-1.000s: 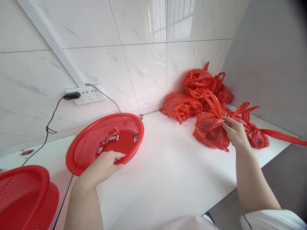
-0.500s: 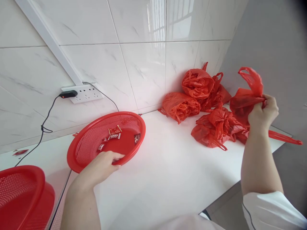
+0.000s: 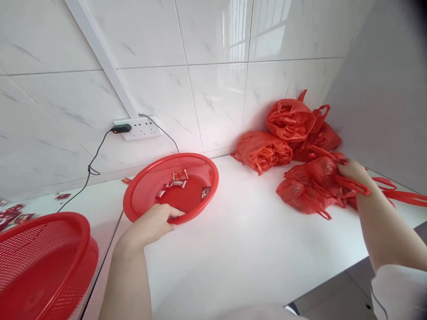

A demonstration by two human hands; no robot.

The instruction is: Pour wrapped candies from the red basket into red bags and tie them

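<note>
My left hand (image 3: pixel 160 221) grips the near rim of a round red plastic basket (image 3: pixel 132 186), thumb inside. Several small wrapped snacks (image 3: pixel 180 176) lie in it, and the basket leans slightly towards me. At the right, my right hand (image 3: pixel 352 170) is closed on a red plastic bag (image 3: pixel 325 168) on top of a heap of tied red bags. A bag handle loops across the wrist, and my fingertips are partly hidden by the plastic.
More bundled red bags (image 3: pixel 263 151) rest against the tiled wall (image 3: pixel 216 106). A second red basket (image 3: pixel 80 231) stands at the lower left, with loose wrapped snacks (image 3: pixel 13 215) behind it. A black plug and cable (image 3: pixel 122 128) run from a wall socket (image 3: pixel 143 130).
My right hand has lowered the raised red bag onto the heap. My left hand keeps its hold on the basket rim. The view has shifted to the left.
</note>
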